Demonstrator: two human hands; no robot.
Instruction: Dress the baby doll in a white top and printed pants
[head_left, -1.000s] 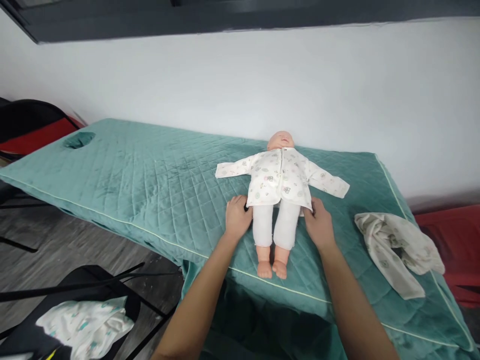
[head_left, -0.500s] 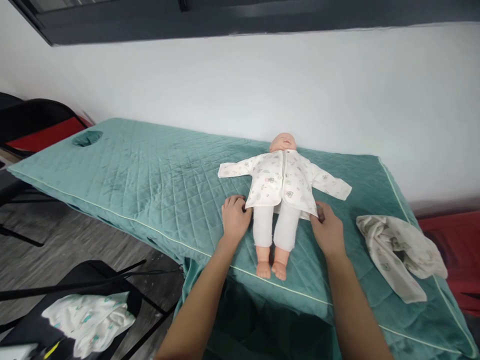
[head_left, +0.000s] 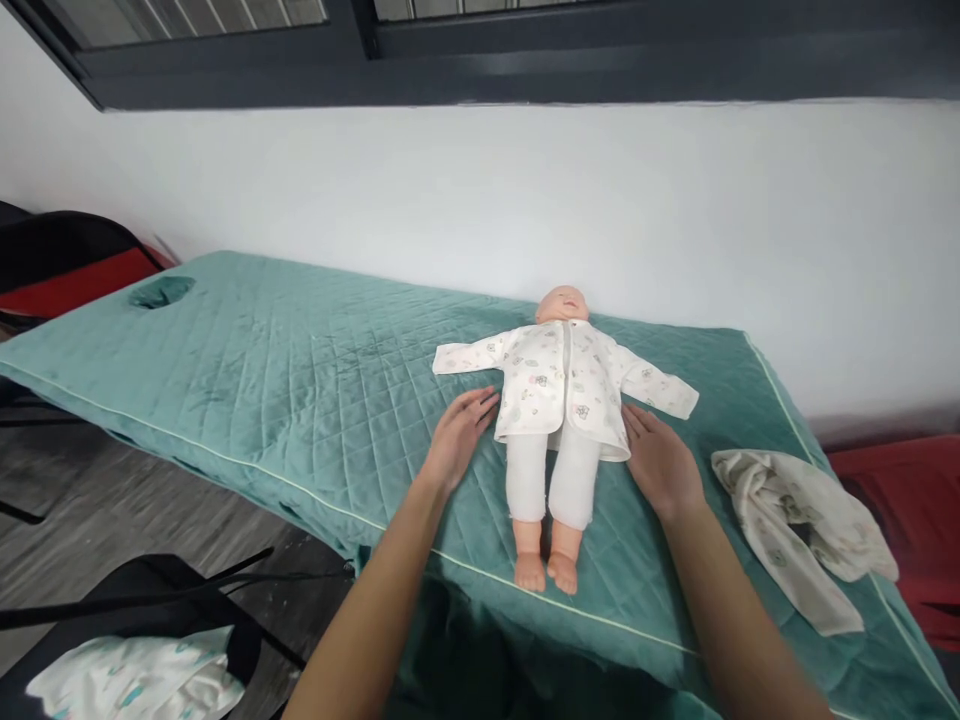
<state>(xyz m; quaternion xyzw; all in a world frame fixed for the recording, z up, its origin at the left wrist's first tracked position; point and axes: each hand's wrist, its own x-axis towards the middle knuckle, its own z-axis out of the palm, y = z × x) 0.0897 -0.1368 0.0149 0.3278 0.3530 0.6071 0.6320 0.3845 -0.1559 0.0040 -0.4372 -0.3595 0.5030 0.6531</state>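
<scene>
A baby doll (head_left: 559,400) lies on its back on a teal quilted massage table (head_left: 300,380), wearing a white printed jacket (head_left: 562,385) with sleeves spread and white trousers (head_left: 551,475). My left hand (head_left: 455,437) lies flat and open on the quilt just left of the jacket hem. My right hand (head_left: 660,462) rests open, fingers stretched, just right of the hem. Neither hand holds anything.
A crumpled printed garment (head_left: 799,525) lies on the table's right end. Another printed cloth (head_left: 135,685) sits on a black chair (head_left: 150,600) at lower left. A face hole (head_left: 160,292) marks the table's far left. Behind is a white wall; red seats stand at both sides.
Both hands let go of the jacket's hem and opened flat, drawing slightly outward from the doll. The view tilted up a little.
</scene>
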